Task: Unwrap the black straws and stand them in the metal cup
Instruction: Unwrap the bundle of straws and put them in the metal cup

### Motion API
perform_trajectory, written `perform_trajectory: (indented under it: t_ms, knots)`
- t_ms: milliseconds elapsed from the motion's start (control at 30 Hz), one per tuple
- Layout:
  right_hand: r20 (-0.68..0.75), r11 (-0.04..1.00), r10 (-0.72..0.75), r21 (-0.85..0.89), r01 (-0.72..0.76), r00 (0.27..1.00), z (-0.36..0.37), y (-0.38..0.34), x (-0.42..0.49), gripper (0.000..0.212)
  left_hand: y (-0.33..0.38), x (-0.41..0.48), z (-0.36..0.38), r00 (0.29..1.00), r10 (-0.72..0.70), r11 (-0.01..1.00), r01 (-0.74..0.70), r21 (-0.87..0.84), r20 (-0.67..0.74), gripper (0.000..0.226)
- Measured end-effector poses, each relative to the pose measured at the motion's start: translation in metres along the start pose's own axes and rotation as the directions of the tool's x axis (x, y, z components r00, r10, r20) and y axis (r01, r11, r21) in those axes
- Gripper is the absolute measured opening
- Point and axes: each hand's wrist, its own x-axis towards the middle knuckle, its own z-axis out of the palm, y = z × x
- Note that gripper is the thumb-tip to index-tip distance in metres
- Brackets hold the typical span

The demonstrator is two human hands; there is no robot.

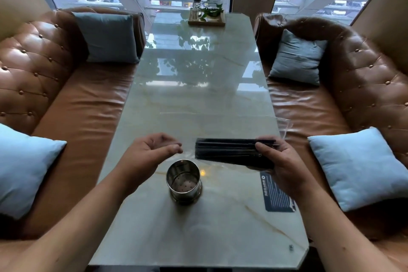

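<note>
A bundle of black straws [227, 151] lies level in the air above the marble table [198, 99], held at its right end by my right hand [282, 161]. A clear plastic wrapper [284, 126] sticks out past that hand. Below and left of the bundle, an empty metal cup [183, 180] with a perforated bottom stands upright on the table. My left hand [152, 150] hovers above and left of the cup, palm up, fingers loosely curled, holding nothing. A gap separates it from the bundle's left end.
A black printed card [277, 194] lies on the table by its right edge. A wooden tray [206, 20] with a potted vine stands at the far end. Brown leather sofas [72, 104] with blue cushions [362, 165] flank the table on both sides.
</note>
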Motion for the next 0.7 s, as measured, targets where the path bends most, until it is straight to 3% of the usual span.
perform_trajectory:
  t_ms: [100, 433, 700]
  knots:
    - [0.025, 0.992, 0.042, -0.116, -0.039, 0.999, -0.004, 0.008, -0.004, 0.040, -0.026, -0.014, -0.003, 0.998, -0.056, 0.998, 0.056, 0.014, -0.019, 0.004]
    - [0.015, 0.947, 0.097, -0.309, -0.087, 0.995, 0.011, 0.020, 0.003, 0.010, -0.082, -0.030, 0.002, 0.968, -0.178, 0.984, 0.173, -0.043, -0.177, 0.007]
    - [0.031, 0.728, 0.093, -0.684, -0.047, 0.995, 0.050, -0.011, 0.022, 0.008, -0.099, -0.027, 0.011, 0.903, -0.351, 0.924, 0.292, -0.248, -0.247, 0.006]
